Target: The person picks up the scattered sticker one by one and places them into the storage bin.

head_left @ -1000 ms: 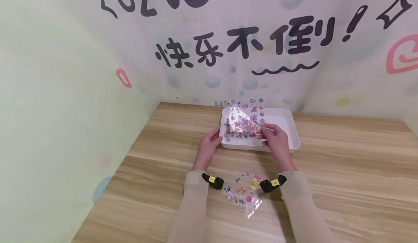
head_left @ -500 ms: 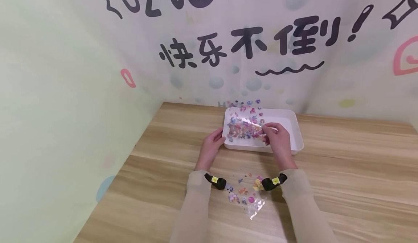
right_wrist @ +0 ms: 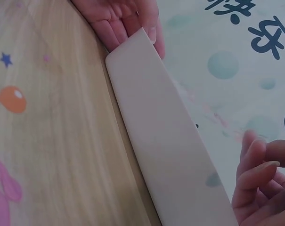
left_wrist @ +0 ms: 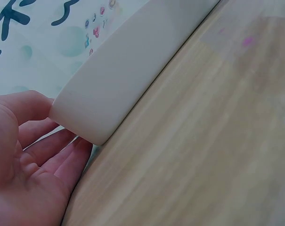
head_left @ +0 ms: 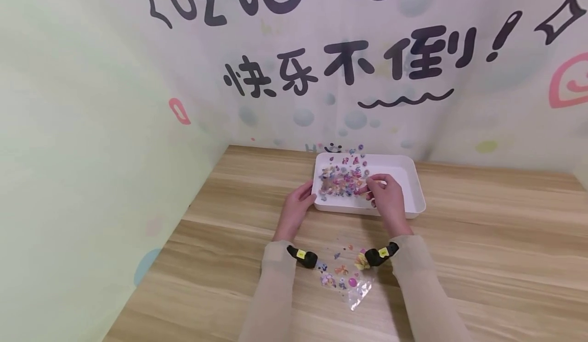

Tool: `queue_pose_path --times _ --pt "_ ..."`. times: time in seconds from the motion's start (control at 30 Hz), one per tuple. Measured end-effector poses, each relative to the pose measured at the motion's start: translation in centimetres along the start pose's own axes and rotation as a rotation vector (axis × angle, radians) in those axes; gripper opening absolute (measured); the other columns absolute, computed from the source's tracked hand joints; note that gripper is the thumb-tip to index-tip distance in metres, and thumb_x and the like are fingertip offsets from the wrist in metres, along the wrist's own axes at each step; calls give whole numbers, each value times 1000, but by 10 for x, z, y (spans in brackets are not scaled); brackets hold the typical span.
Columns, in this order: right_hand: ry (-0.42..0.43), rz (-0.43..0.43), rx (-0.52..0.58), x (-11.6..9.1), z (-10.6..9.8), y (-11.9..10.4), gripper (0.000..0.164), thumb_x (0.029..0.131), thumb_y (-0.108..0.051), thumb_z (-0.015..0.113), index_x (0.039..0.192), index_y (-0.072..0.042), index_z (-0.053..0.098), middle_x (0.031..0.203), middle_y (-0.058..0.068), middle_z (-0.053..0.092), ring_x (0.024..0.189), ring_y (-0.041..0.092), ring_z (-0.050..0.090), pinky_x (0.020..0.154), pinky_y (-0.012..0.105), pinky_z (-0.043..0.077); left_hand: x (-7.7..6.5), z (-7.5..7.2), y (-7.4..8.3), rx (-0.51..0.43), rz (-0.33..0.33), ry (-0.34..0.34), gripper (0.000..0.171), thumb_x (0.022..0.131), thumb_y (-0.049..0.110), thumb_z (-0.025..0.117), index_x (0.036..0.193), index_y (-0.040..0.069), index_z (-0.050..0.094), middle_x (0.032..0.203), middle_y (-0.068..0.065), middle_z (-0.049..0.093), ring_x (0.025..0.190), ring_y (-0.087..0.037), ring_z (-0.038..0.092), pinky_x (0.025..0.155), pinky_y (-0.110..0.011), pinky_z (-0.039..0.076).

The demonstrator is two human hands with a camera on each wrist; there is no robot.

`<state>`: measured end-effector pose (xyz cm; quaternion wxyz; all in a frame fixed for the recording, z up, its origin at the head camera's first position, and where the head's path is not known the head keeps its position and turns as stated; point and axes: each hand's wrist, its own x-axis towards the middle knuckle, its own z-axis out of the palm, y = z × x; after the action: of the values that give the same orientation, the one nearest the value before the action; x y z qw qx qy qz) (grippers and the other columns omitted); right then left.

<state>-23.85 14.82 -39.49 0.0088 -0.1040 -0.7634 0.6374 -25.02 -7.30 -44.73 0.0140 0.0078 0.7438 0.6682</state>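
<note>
Towards the back of the table stands a shallow white tray, with colourful sticker sheets lying in its left half. My left hand grips the tray's left end; in the left wrist view the thumb meets the rim and the fingers lie by the outer wall. Above the tray, my right hand pinches the lower right edge of a clear sticker sheet. This sheet leans over the stickers below, and its far edge overlaps the wall cloth. In the right wrist view the sheet is faint.
A transparent sticker sheet with cartoon prints lies on the wooden table between the forearms. Its lower corner shines. Behind the tray rises a printed wall cloth with black lettering. The tray's right half shows bare white floor.
The clear sticker sheet in my right hand has tipped and come down slightly, and its bright glare has gone. My left hand stays at the tray's end.
</note>
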Motion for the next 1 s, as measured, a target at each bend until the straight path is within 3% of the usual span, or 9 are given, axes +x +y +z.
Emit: queue_pose_path --times 0.3,0.47,0.8,1.0 --pt "-69 -13 -109 3 1 0 33 91 -32 49 115 -10 45 94 13 64 79 30 58 48 22 38 -1 1 1 -3 -9 5 44 87 16 56 130 18 47 130 3 47 116 -9 45 93 -22 39" --pt "-89 -13 -155 8 3 2 33 91 -30 50 116 -9 46 93 13 65 77 29 58 47 23 34 -1 1 2 -8 -12 -2 44 87 16 56 130 18 47 131 1 47 117 -9 45 93 -22 39" --pt "-135 -31 -218 8 6 -1 32 92 -25 48 117 -5 47 90 11 65 73 26 57 61 30 43 -1 2 2 -5 -1 2 44 87 14 56 130 15 46 131 -1 47 117 -11 45 93 -22 40" --pt "-147 -49 -264 10 8 -1 32 92 -24 49 117 -4 47 90 12 66 71 24 57 61 30 43 -1 1 2 -3 -4 2 44 88 15 55 130 16 46 132 -2 46 115 -8 45 92 -21 40"
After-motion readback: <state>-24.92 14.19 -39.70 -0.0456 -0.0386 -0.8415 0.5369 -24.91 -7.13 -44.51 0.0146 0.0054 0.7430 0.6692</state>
